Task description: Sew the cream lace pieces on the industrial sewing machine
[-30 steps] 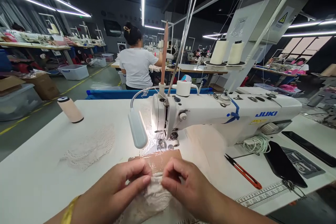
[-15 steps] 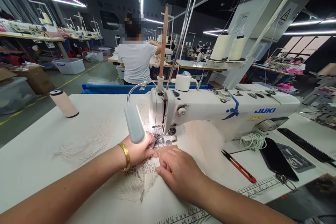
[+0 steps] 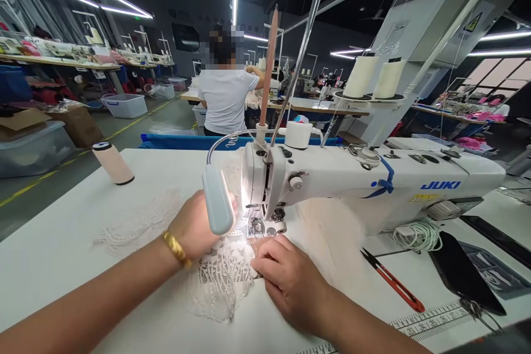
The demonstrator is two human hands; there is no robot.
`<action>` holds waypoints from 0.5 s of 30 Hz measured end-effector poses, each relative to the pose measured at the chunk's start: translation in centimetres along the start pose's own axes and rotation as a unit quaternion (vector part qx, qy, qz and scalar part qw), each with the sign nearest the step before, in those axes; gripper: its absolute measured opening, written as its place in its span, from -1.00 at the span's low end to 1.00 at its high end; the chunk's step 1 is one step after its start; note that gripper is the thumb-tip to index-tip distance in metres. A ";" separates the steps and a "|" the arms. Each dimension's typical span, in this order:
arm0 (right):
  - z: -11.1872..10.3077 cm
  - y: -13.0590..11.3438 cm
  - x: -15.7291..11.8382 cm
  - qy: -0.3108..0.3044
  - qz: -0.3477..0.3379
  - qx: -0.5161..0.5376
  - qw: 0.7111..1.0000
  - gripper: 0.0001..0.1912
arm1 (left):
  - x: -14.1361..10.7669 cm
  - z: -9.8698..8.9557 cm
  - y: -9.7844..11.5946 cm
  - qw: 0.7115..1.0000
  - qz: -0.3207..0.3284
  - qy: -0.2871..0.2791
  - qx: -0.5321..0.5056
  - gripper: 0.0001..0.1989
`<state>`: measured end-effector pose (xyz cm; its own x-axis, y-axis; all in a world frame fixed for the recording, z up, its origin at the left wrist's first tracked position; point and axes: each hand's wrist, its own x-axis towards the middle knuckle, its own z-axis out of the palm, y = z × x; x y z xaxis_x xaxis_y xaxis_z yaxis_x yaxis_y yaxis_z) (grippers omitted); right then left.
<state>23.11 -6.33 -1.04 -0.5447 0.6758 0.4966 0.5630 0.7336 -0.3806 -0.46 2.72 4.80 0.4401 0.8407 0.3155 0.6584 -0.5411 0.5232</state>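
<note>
Lace (image 3: 224, 274) points lengthwise from seven o'clock to one, right hand (image 3: 288, 276) curled, fingers together, at its edge, left hand (image 3: 196, 228) half-behind the lamp (image 3: 218, 202), and I cannot tell either's grip.

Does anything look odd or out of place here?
Nothing obviously spilled or damaged. Slightly odd: a narrow blue cloth strip looks tied onto the glossy white sewing machine, left of its blue lettering, one end hanging loose like a makeshift addition.
</note>
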 end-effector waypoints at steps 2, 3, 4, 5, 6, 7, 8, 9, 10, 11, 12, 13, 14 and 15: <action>-0.1 0.0 0.0 -0.003 -0.004 -0.004 1.000 -0.55 | -2.0 0.7 0.3 0.999 0.022 -0.018 0.037 -0.75; -0.1 0.0 0.0 -0.003 -0.006 -0.006 1.000 -0.55 | -3.0 1.4 0.3 0.997 0.037 -0.022 0.058 -0.76; 0.0 0.0 0.0 -0.004 -0.008 -0.007 1.000 -0.54 | -3.8 2.0 0.1 0.996 0.048 -0.032 0.075 -0.79; 0.0 0.0 0.0 -0.003 -0.009 -0.006 1.000 -0.53 | -4.4 2.6 -0.2 0.994 0.058 -0.034 0.089 -0.81; 0.0 0.0 0.0 -0.001 -0.012 -0.003 1.000 -0.53 | -4.8 3.0 -0.4 0.992 0.067 -0.036 0.096 -0.82; 0.0 0.0 0.0 0.003 -0.016 0.001 1.000 -0.52 | -5.1 3.3 -0.7 0.991 0.076 -0.035 0.100 -0.83; 0.0 0.0 0.1 0.009 -0.023 0.007 1.000 -0.52 | -5.1 3.5 -0.9 0.991 0.086 -0.033 0.102 -0.83; 0.0 0.0 0.1 0.014 -0.029 0.011 0.999 -0.53 | -5.0 3.5 -1.0 0.989 0.100 -0.031 0.103 -0.81; 0.0 0.0 0.1 0.019 -0.034 0.015 0.999 -0.54 | -4.9 3.4 -1.0 0.987 0.117 -0.029 0.103 -0.79; 0.0 0.0 0.2 0.022 -0.037 0.018 0.999 -0.55 | -4.8 3.3 -1.0 0.985 0.135 -0.024 0.106 -0.75; 0.0 0.0 0.2 0.023 -0.039 0.019 0.999 -0.55 | -4.7 3.2 -0.9 0.982 0.152 -0.017 0.110 -0.71; 0.0 -0.1 0.2 0.024 -0.038 0.020 0.999 -0.56 | -4.7 3.1 -0.8 0.979 0.165 -0.008 0.116 -0.67; 0.0 -0.1 0.3 0.023 -0.037 0.021 0.999 -0.56 | -4.6 3.1 -0.6 0.977 0.175 0.001 0.121 -0.66; 0.0 -0.1 0.3 0.022 -0.034 0.021 0.999 -0.56 | -4.7 3.1 -0.5 0.976 0.182 0.009 0.123 -0.65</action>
<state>22.90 -6.24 -0.83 -0.5531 0.6204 0.5561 0.4976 0.7813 -0.3767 -0.98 -1.00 0.62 0.6622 0.5916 0.4599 0.5886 -0.7905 0.1694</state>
